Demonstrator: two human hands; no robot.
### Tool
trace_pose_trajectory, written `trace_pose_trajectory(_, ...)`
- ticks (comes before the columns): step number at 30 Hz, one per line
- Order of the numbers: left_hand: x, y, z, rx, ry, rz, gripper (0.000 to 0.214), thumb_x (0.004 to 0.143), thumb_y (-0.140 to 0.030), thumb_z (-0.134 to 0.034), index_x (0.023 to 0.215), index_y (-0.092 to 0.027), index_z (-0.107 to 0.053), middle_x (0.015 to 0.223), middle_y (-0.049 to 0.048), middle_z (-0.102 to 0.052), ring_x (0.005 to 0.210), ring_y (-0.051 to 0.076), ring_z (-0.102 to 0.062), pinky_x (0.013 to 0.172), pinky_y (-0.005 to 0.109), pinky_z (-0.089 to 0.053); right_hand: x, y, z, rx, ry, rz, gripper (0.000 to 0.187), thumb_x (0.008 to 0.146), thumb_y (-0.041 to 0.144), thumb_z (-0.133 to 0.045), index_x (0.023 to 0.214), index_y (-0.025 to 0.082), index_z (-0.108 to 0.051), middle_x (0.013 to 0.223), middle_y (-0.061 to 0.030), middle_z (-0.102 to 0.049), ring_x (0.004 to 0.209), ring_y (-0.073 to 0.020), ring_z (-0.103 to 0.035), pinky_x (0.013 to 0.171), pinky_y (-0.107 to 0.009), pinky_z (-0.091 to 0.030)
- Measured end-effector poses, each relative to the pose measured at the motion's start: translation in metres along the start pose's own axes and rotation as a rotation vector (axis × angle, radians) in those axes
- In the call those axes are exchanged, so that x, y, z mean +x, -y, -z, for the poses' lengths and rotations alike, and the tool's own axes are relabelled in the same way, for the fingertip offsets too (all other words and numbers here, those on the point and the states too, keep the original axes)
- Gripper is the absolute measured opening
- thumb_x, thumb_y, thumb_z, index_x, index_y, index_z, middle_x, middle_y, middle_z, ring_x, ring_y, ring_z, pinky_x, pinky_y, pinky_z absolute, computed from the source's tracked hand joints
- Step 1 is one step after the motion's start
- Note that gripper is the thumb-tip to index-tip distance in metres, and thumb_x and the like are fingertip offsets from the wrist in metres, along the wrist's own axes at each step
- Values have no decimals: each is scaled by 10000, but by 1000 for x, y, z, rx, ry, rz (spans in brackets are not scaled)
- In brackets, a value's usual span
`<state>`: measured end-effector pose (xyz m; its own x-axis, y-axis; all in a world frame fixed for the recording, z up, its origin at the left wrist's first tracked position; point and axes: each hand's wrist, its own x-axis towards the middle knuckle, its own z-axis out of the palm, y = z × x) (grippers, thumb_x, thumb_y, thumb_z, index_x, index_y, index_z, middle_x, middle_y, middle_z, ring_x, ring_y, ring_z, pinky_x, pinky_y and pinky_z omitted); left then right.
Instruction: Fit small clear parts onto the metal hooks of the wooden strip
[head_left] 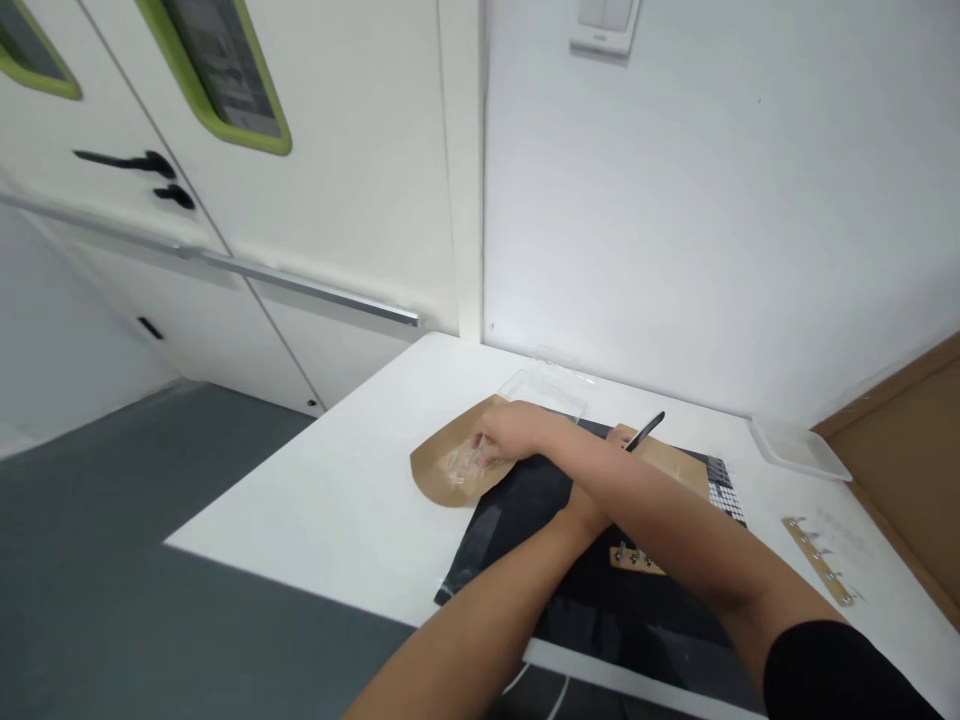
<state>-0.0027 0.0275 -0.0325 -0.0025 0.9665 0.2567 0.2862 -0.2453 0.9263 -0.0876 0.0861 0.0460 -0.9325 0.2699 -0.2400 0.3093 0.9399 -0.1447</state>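
Observation:
My arms are crossed, the right over the left. My right hand (501, 436) is at the left, its fingers closed on crumpled clear plastic (465, 462) over a rounded piece of brown paper (431, 468). Mostly hidden behind my right forearm, my left hand (616, 436) has its fingers closed around a slim black pen-like tool (646, 430) that points up to the right. Another brown paper piece (671, 465) lies beside the left hand. Under both arms spreads a black mat (517, 510). A wooden strip with metal pegs (634, 560) rests on the mat, partly covered by my right arm.
A white table (360, 500) stands against the wall. On it are a clear plastic sheet (551, 385) at the back, a white shallow tray (799, 448), a second pegged strip (817, 562) and a grid of small white dots (726, 500). A brown board (900, 450) leans at the right.

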Motion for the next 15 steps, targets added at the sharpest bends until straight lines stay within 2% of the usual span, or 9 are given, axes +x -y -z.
trace_pose_trajectory(3, 0, -3, -3, 44, -16, 21, 213, 981, -228, -592, 1186, -212, -650, 1054, 91, -754, 939, 261, -704, 899, 392, -554, 11, 19, -7, 8, -21, 78, 294, 938, 382, -804, 1196, 244, -773, 1244, -38, -777, 1134, -221, -696, 805, -263, -465)
trace_pose_trajectory(6, -3, -8, -2, 94, -30, 36, 269, 967, -253, -604, 1234, -223, -629, 1056, 96, -764, 939, 288, -716, 886, 411, -544, 20, 32, -16, -12, -31, 95, 292, 897, 383, -838, 1155, 260, -775, 1274, -34, -749, 1105, -236, -690, 746, -273, -447)
trace_pose_trajectory(11, -6, -10, -2, 154, -39, 42, 306, 949, -211, -609, 1253, -207, -640, 1070, 140, -773, 950, 335, -744, 845, 411, -524, 25, 33, -23, -36, -28, 109, 62, 859, 218, -846, 879, 214, -787, 1070, -15, -774, 925, -198, -678, 627, -276, -367)
trace_pose_trajectory(15, -6, -11, -4, 174, -34, 47, 340, 928, -174, -625, 1266, -195, -651, 1033, 150, -780, 930, 354, -756, 818, 412, -518, 23, 29, -22, -17, -53, 124, 64, 845, 147, -819, 819, 194, -784, 993, -3, -783, 899, -178, -671, 588, -279, -323)
